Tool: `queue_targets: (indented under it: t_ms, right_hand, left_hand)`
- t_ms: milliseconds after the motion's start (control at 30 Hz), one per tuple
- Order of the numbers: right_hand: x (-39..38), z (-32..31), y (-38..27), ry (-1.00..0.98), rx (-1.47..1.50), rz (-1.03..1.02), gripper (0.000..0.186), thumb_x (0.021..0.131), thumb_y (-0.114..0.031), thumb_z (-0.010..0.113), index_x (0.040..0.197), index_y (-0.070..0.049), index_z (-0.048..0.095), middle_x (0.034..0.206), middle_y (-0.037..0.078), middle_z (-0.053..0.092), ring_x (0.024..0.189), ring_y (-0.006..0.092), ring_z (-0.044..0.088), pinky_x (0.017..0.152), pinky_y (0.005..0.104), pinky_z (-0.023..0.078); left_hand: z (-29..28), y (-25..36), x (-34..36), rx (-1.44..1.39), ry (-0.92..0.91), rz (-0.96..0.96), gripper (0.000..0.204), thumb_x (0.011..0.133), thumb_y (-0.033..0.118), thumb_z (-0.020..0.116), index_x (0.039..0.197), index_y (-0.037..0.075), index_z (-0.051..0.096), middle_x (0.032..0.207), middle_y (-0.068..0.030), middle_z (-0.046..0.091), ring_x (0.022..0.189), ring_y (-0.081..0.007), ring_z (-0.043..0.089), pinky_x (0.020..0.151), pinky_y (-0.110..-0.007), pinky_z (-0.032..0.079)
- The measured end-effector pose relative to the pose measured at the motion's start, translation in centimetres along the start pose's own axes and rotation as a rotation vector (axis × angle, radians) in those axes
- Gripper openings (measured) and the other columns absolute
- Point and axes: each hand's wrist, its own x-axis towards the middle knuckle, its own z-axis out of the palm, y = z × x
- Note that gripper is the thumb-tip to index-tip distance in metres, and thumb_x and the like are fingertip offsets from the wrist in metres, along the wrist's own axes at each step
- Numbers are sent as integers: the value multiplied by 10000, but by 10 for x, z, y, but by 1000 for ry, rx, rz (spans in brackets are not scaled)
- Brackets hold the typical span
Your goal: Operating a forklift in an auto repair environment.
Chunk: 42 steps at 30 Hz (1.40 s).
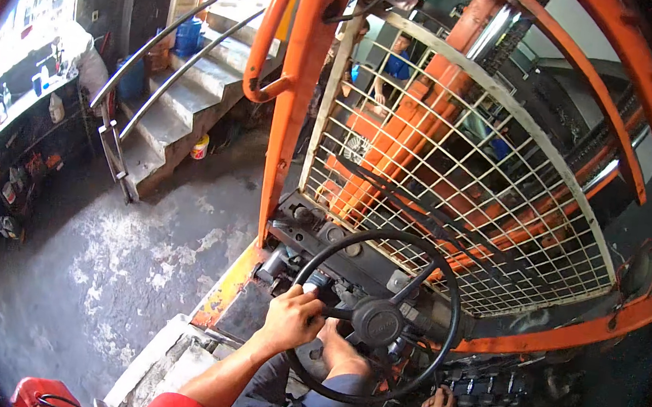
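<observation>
My left hand [292, 322] is closed around the left side of a black steering wheel [454, 302]. A small white knob [311, 288] shows just beyond its fingers. Low on the right of the wheel, my right hand [438, 406] has its fingers curled at a thin dark lever [436, 382]; its grip is partly in shadow. Behind the wheel lies a dark dashboard [315, 234] with round gauges. Below the wheel show my bare leg [343, 354] and dark shorts.
An orange frame post [280, 152] and a pale wire grille [457, 145] stand ahead, with an orange mast [429, 111] behind. People [396, 61] are beyond it. To the left are concrete steps [165, 121] with metal rails, a cluttered workbench [29, 108] and a worn floor [124, 262].
</observation>
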Motion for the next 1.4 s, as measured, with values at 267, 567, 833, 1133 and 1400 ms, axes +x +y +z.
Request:
queue_targets:
  t_ms: [267,567,833,1133,1400]
  right_hand:
    - [1,-1,-2,-41,-50,50,227,905,-260,591,1076,-112,563,574,-1,341,466,87,297,429,316,273]
    - [2,-4,6,-41,-35,74,190,913,-224,572,1067,-114,560,592,0,345,487,97,303,439,317,283]
    - [2,-4,9,-24,9,81,158,912,-231,571,1030,-125,570,589,-4,356,478,89,295,423,303,279]
    - [7,-1,13,15,55,37,153,857,-207,605,941,-83,573,517,-19,352,394,82,305,343,271,272]
    - [2,-10,11,-110,64,33,130,926,-242,554,1006,-146,589,595,-28,323,490,78,285,441,302,269]
  left_hand:
    - [2,-4,5,-79,-18,36,171,586,143,667,718,86,575,697,-47,531,677,-250,512,587,-352,462]
    - [-1,-4,3,-49,-31,36,89,633,132,635,712,96,615,673,-40,534,691,-228,543,608,-331,484]
    - [1,-8,-3,-89,-47,39,194,596,136,666,782,102,625,741,-39,576,681,-239,506,595,-351,459]
    - [-1,-4,-2,-124,-15,58,166,592,120,659,742,85,596,716,-58,556,671,-250,505,581,-363,456]
    - [-3,0,-1,-75,-77,29,85,631,120,642,700,86,608,696,-52,546,755,-248,572,636,-340,495]
